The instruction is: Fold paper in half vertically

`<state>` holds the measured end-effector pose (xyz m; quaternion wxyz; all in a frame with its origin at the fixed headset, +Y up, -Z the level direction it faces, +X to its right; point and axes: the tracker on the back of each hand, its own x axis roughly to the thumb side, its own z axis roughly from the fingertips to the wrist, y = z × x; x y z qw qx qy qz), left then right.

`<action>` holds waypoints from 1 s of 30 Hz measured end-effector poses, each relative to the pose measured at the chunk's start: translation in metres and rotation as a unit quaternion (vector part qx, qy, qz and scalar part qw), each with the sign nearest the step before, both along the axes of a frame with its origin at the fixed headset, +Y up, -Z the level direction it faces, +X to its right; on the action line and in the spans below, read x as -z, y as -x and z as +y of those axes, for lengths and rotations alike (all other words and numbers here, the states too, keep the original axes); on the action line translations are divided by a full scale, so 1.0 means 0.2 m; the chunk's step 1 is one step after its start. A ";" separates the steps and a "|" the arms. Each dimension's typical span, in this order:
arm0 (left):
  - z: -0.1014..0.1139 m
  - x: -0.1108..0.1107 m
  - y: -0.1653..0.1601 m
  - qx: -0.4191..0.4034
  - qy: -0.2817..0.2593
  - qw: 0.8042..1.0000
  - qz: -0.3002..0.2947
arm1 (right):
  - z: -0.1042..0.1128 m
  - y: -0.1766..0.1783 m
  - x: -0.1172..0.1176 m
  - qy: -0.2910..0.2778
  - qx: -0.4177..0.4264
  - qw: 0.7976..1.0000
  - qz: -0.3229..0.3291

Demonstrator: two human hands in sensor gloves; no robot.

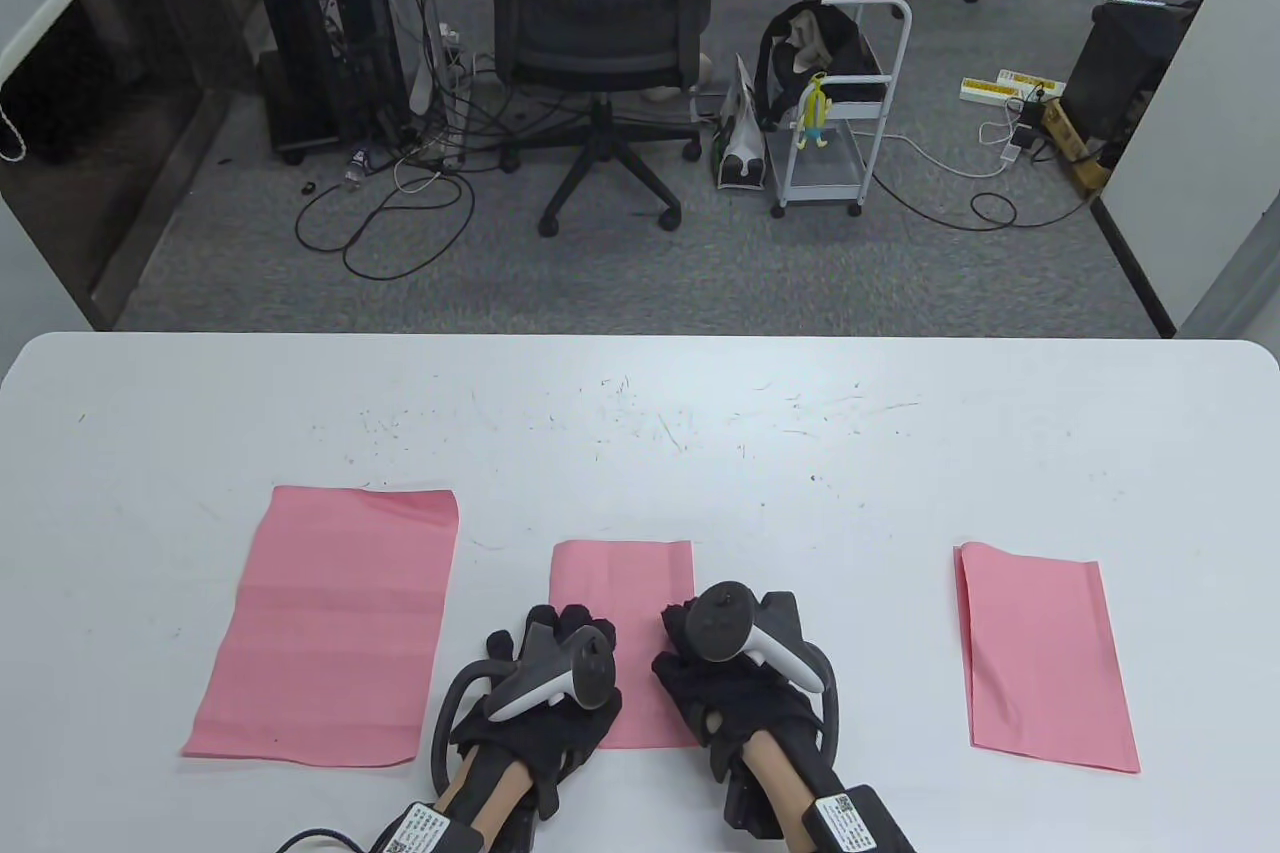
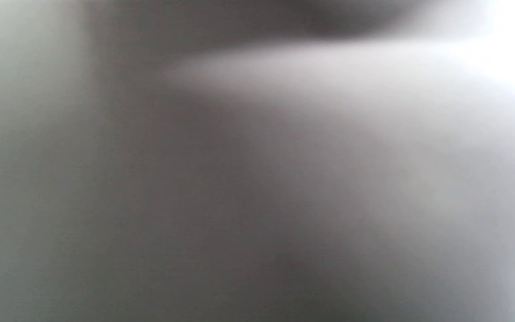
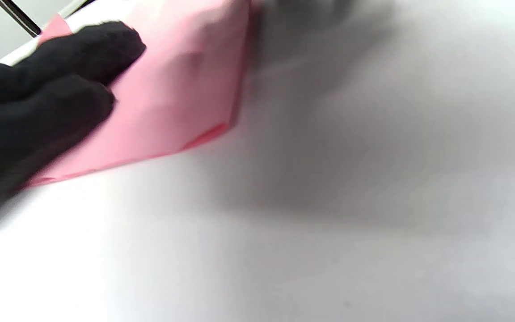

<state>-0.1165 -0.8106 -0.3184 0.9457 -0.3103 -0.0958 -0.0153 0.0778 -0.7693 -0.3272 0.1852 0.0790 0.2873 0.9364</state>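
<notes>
The folded pink paper (image 1: 622, 583) lies flat on the white table (image 1: 640, 413), near its front edge in the middle, and both gloved hands rest on its lower part. The left hand (image 1: 548, 683) presses the paper's left side and the right hand (image 1: 735, 668) its right side, whose fingers (image 3: 56, 85) lie flat on the pink surface in the right wrist view; the left wrist view is only a grey blur. A wide unfolded pink sheet (image 1: 330, 623) lies well apart on the left, and another folded pink sheet (image 1: 1045, 658) on the right.

Left wrist view all grey blur. Middle paper (image 1: 622, 583) near half hidden under hands. Forearms cut off at near edge.
</notes>
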 end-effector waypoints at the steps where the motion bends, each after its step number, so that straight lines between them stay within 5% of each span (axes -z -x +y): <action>1: 0.00 0.00 0.00 0.000 0.000 1.000 0.000 | 0.01 0.00 -0.01 -0.002 -0.006 1.000 0.002; 19: 0.00 0.00 0.00 0.000 0.001 1.000 -0.002 | -0.03 0.07 -0.02 0.013 -0.086 0.996 0.022; 30: 0.00 0.00 0.00 -0.001 -0.004 1.000 -0.004 | -0.05 0.12 0.26 0.068 -0.072 0.994 -0.036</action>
